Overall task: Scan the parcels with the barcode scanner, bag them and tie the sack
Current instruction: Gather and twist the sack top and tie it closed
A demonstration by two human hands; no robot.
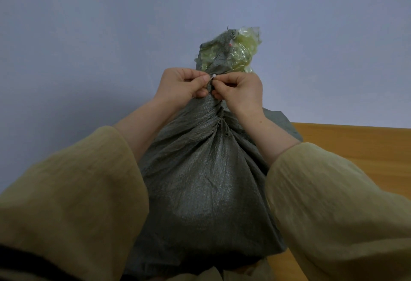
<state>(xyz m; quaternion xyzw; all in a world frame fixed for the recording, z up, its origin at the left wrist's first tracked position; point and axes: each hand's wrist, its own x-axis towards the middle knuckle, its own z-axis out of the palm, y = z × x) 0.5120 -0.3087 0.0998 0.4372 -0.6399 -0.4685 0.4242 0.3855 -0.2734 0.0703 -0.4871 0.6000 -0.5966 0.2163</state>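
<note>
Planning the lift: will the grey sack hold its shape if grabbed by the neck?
Probably not: the woven sack creases, so likely floppy. Its bulging body suggests sag. The neck, pinched by the left hand and right hand, seems grippable.

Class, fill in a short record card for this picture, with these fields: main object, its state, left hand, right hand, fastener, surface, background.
main object: grey-green woven sack, standing upright
its state: neck gathered and twisted; yellowish plastic liner sticks out of the top
left hand: pinching at the neck
right hand: pinching at the neck, opposite the left
fastener: small white piece between the fingertips; its type cannot be told
surface: wooden top at right
background: plain pale wall
</note>
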